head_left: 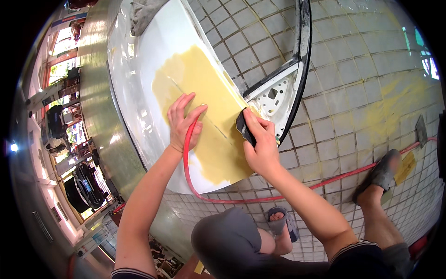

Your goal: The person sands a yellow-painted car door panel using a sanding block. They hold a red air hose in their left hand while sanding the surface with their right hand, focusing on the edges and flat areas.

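A white car door panel [143, 69] carries a broad patch of yellow body filler [211, 160] with a thin dark line running across it. My left hand [184, 122] rests over the patch, its fingers partly bent around the upper end of a red hose [186, 158]; the hose tip is hidden in the hand. A black sanding block [243, 126] is in my right hand [261, 146], tilted against the panel's right edge. The fingers close over the block beside the door's window corner.
The door's black-trimmed window frame [303, 46] rises on the right. A grey cloth [143, 16] lies at the panel's top. The hose trails right across the tiled floor [334, 153], past a sandaled foot [378, 176]. A flat-bladed tool [421, 131] and a yellowish piece [405, 168] lie beyond it.
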A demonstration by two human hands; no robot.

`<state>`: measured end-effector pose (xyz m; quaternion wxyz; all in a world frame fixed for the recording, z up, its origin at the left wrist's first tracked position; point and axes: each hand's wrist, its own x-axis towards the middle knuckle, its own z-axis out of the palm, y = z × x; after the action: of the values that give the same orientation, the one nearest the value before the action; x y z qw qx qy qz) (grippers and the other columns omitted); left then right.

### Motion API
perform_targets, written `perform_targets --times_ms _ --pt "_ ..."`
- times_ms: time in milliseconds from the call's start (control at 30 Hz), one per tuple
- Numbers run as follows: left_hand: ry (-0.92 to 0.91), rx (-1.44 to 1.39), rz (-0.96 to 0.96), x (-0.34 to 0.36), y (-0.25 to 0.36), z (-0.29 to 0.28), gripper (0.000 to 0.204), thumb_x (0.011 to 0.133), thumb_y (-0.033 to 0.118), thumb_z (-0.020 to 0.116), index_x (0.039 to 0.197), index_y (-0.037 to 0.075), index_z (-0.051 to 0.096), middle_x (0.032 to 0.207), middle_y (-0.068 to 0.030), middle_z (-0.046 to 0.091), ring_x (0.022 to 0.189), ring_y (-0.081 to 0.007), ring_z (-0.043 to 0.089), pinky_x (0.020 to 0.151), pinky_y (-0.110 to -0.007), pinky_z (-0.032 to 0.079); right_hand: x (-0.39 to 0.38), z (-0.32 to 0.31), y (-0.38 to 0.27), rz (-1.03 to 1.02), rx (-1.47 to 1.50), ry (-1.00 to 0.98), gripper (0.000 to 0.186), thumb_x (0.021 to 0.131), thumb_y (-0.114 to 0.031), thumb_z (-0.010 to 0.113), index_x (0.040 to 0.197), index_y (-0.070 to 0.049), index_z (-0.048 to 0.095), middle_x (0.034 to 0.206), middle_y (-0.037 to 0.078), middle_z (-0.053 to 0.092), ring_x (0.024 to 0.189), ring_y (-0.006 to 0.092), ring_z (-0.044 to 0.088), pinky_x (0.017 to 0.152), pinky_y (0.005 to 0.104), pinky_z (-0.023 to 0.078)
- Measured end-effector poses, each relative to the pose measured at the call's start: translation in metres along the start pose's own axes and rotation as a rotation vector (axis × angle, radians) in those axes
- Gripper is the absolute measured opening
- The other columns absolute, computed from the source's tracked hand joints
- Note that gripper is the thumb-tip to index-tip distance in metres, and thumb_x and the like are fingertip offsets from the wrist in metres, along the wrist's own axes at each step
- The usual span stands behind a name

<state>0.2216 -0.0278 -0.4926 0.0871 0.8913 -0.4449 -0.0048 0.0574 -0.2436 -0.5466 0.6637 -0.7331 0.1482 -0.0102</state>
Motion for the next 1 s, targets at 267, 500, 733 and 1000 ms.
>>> perform_targets --times_ms 267,500,733,1000 --pt "-0.053 -0.027 0.024 -0.002 -0.003 0.001 0.049 0.105 0.052 0.048 0.135 0.02 0.069 0.156 -0.0179 0.05 0.148 -0.0411 0.043 0.121 -0.061 0.022 -0.08 -0.025 0.02 -0.124 -0.308 -0.062 0.086 0.071 0.008 0.062 0.155 0.005 0.046 0.161 0.022 0.048 0.128 0.0409 0.052 0.109 0.045 0.048" --pt "-0.066 -0.001 -0.002 0.0 0.001 0.005 0.045 0.104 0.051 0.051 0.135 0.023 0.068 0.156 -0.0157 0.049 0.149 -0.0392 0.042 0.123 -0.061 0.022 0.01 0.024 -0.011 -0.084 -0.061 0.179 0.073 0.077 0.01 0.059 0.149 0.009 0.049 0.156 0.029 0.05 0.127 0.0463 0.051 0.112 0.0494 0.044" --pt "-0.073 0.025 -0.033 -0.006 -0.002 -0.011 0.041 0.101 0.045 0.057 0.135 0.026 0.067 0.156 -0.0127 0.049 0.149 -0.0363 0.043 0.123 -0.06 0.023 -0.031 0.005 -0.001 -0.11 -0.075 0.064 0.073 0.077 0.008 0.058 0.151 0.004 0.053 0.156 0.022 0.054 0.131 0.0434 0.05 0.114 0.0467 0.044" --pt "-0.076 0.043 -0.017 0.006 0.004 0.001 0.045 0.092 0.034 0.069 0.137 0.028 0.065 0.155 -0.0104 0.049 0.15 -0.0348 0.042 0.124 -0.059 0.024 0.063 0.052 -0.024 -0.152 -0.079 0.24 0.07 0.081 0.009 0.058 0.15 0.006 0.05 0.155 0.024 0.053 0.129 0.0458 0.05 0.114 0.0476 0.042"
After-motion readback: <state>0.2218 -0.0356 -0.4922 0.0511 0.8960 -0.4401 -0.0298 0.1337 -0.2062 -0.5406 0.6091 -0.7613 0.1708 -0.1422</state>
